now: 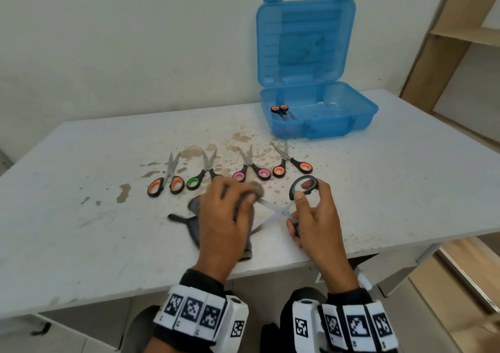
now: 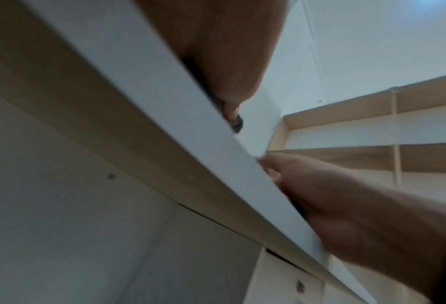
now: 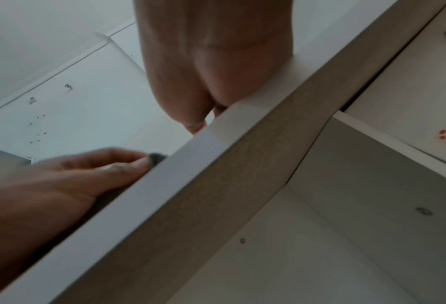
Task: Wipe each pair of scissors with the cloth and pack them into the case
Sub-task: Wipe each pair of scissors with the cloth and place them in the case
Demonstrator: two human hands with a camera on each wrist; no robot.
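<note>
Near the table's front edge my right hand [image 1: 308, 206] holds a pair of grey-handled scissors [image 1: 281, 212] with the blades spread wide, fingers curled through both handle loops. My left hand [image 1: 230, 212] grips a grey cloth [image 1: 194, 225] and pinches it round the upper blade. Several more scissors lie in a row behind my hands: orange-handled [image 1: 165, 182], green-handled [image 1: 200, 176], pink-handled [image 1: 251, 170] and another orange-handled pair [image 1: 290, 161]. The blue case [image 1: 362, 109] stands open at the back, with one orange-handled pair [image 1: 281, 111] inside. Both wrist views show mostly the table's edge [image 2: 190, 115] from below.
The white table [image 1: 81, 163] is stained brown around the row of scissors. A wooden shelf unit [image 1: 460, 33] stands to the right of the table. A white wall rises behind it. The case's lid [image 1: 305, 41] stands upright.
</note>
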